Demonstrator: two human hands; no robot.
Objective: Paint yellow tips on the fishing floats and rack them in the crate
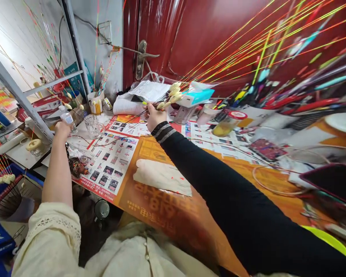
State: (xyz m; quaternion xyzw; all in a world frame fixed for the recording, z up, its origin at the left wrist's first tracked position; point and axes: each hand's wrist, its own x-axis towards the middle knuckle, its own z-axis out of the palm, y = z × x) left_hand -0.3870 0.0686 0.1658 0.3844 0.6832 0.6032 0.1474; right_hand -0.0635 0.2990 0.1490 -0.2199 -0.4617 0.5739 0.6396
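Note:
My right hand (155, 116), at the end of a black sleeve, is closed round a bundle of fishing floats (174, 92). Their bodies are cream-coloured bulbs, and long thin yellow and orange tips stretch to the upper right. Dark thin stems come out on the left side of that hand. Over at the left, my left hand (62, 130) is closed at a small clear plastic bottle (67, 116) with a pale label; its fingers are partly hidden. A clear cup (92, 125) stands to the right of the bottle.
A cream cloth strip (163, 177) lies on the orange-covered table (150, 207). Behind are a paper roll (127, 104), a blue tissue pack (197, 97) and a red-lidded jar (229, 124). A metal shelf frame (31, 104) rises at left; thin cords cross the newspaper (112, 154).

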